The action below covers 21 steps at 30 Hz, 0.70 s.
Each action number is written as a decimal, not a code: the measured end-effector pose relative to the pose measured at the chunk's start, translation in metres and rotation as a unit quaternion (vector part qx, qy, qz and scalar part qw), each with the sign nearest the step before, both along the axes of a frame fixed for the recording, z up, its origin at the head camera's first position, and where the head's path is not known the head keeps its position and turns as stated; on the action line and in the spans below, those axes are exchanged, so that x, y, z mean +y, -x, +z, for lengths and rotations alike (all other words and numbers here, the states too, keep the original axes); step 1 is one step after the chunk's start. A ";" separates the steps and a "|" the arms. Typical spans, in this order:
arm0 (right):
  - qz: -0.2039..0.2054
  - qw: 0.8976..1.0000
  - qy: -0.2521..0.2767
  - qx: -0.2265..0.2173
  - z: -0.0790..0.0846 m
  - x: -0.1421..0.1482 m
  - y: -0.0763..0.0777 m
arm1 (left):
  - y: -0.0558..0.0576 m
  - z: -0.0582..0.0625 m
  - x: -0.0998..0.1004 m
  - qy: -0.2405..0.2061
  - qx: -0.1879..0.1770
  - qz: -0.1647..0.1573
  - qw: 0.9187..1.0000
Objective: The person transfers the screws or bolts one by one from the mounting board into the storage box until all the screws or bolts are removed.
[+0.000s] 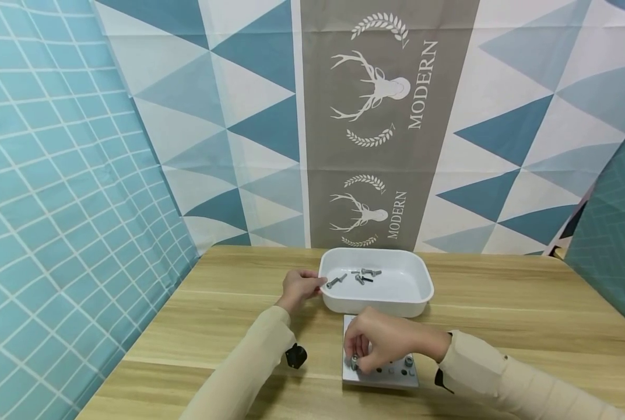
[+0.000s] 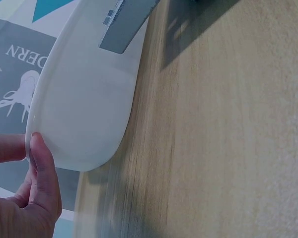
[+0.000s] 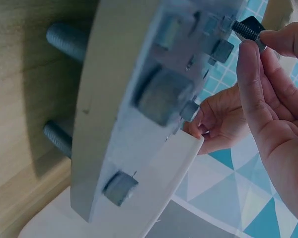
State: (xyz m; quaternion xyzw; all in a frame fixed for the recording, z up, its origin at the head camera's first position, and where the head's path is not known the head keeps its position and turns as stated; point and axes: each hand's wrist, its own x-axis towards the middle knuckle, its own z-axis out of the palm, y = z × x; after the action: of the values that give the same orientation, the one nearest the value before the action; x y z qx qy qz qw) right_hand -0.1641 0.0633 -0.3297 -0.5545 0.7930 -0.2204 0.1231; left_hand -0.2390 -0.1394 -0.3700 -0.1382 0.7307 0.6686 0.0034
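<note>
At the tray's left end, my left hand point(image 1: 301, 287) pinches the rim of the white tray point(image 1: 381, 307) between thumb and fingers. My right hand point(image 1: 378, 335) is over the metal plate point(image 1: 378, 382) on the table in front of the tray. Its thumb and fingertips pinch a bolt point(image 3: 246, 30) by the head, the threaded end pointing at the plate's face in the right wrist view. Several bolts sit in the plate, including a thick one point(image 3: 164, 96), and threaded shanks point(image 3: 67, 42) stick out beneath it. The right hand hides part of the plate in the head view.
Several loose bolts point(image 1: 364, 273) lie in the tray's left half. A patterned cloth point(image 1: 249, 116) hangs behind the wooden table point(image 1: 239, 291), and blue tiled sheeting point(image 1: 55, 204) rises at the left.
</note>
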 end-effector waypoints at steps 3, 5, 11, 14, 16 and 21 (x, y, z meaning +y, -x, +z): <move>-0.006 1.000 0.005 0.006 0.004 0.001 0.001 | 0.001 0.000 0.000 -0.001 0.001 0.001 1.000; -0.010 1.000 0.009 0.014 0.006 0.002 0.002 | 0.001 0.000 -0.001 -0.001 0.002 0.002 1.000; -0.022 0.999 0.025 0.010 0.012 0.006 0.005 | 0.000 0.001 -0.002 0.000 0.001 0.002 1.000; -0.031 0.999 0.030 0.015 0.013 0.009 0.006 | 0.000 0.001 -0.002 0.003 0.000 -0.001 1.000; -0.039 0.998 0.036 0.022 0.015 0.011 0.007 | -0.001 0.001 -0.002 0.005 0.001 -0.003 1.000; -0.057 0.997 0.052 0.031 0.020 0.018 0.011 | -0.001 -0.001 -0.002 0.011 0.004 -0.006 1.000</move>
State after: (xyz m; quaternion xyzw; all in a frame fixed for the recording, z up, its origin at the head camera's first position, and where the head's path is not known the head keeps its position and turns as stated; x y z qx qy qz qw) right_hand -0.1750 0.0813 -0.3096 -0.5203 0.8144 -0.2505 0.0569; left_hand -0.2381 -0.1412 -0.3708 -0.1311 0.7390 0.6608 0.0036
